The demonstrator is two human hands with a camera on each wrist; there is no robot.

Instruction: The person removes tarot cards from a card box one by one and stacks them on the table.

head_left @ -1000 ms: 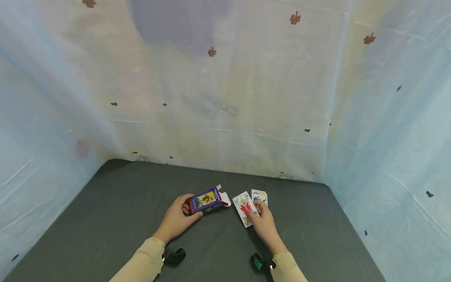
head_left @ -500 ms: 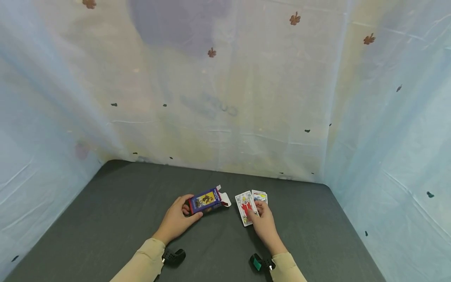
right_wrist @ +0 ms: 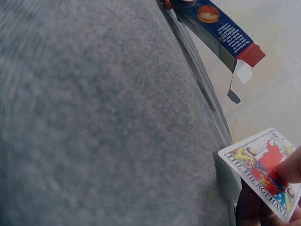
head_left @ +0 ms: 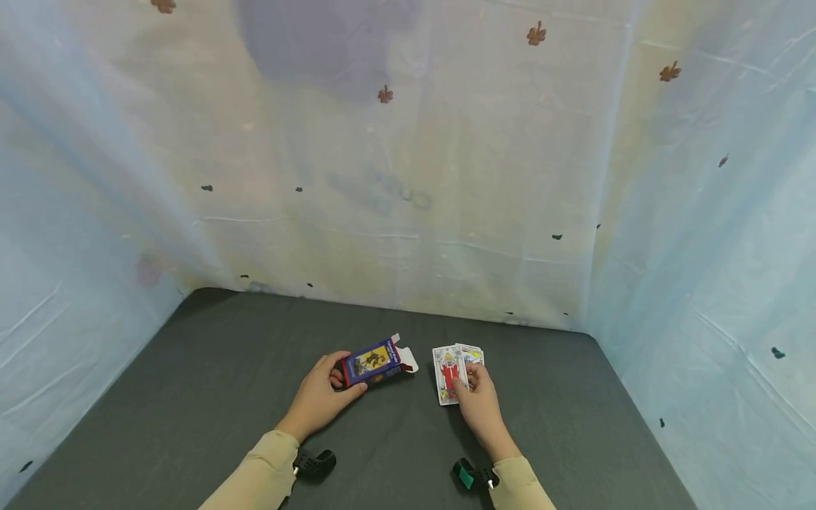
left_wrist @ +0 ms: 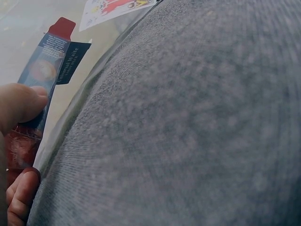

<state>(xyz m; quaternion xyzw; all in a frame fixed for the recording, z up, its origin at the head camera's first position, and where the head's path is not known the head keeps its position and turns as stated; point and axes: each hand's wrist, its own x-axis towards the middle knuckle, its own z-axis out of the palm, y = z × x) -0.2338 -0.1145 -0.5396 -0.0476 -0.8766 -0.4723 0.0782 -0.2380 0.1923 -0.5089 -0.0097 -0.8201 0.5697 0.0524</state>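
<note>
My left hand (head_left: 321,397) grips a blue and red tarot card box (head_left: 371,360), thumb along its near side and fingers at its closed end. The box's flap end stands open toward the right. Between thumb and fingers, my right hand (head_left: 481,407) pinches a tarot card (head_left: 447,355) with a red-robed figure. In the right wrist view that Hierophant card (right_wrist: 256,162) shows its printed name along the bottom edge. Another picture card (head_left: 473,353) lies behind it, mostly covered by the held card and the fingers. The left wrist view catches only part of the Hierophant card (left_wrist: 113,9).
A dark grey cloth-covered table (head_left: 255,340) spreads under both hands. Pale patterned curtains (head_left: 408,234) hang along its back and sides. Black straps (head_left: 314,464) sit at the wrists below beige sleeves (head_left: 255,471).
The Hierophant card has swung to the right and straightened, and it covers more of the card behind it. The left hand and the box have stayed in place.
</note>
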